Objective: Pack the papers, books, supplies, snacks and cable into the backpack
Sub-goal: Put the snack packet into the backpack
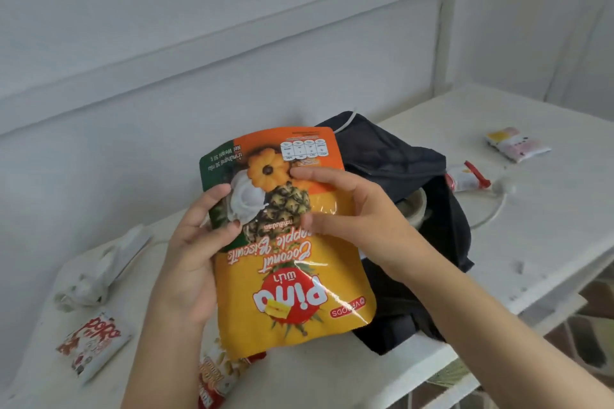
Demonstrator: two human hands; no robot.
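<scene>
Biscuit pouch point(292, 276) hangs upside down before the black backpack point(398, 156), over the white table point(548, 209). My left hand point(196, 252) grips its left edge; my right hand point(355, 209) pinches its front with curled fingers point(319, 174).

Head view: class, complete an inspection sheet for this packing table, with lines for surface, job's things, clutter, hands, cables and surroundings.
Surface: white table, speckled.
Job's things: black backpack lies on the table, apparently open; orange biscuit bag held before it, print upside down; Popo packet and red packet near the front edge; pale packet and red-and-white packet right of the backpack.
Clutter: crumpled white plastic bag at left.
Hands: left hand and right hand both grip the orange biscuit bag, fingers curled on its front.
Cables: white cable lies loose right of the backpack.
Surroundings: white panelled wall; tiled floor.
</scene>
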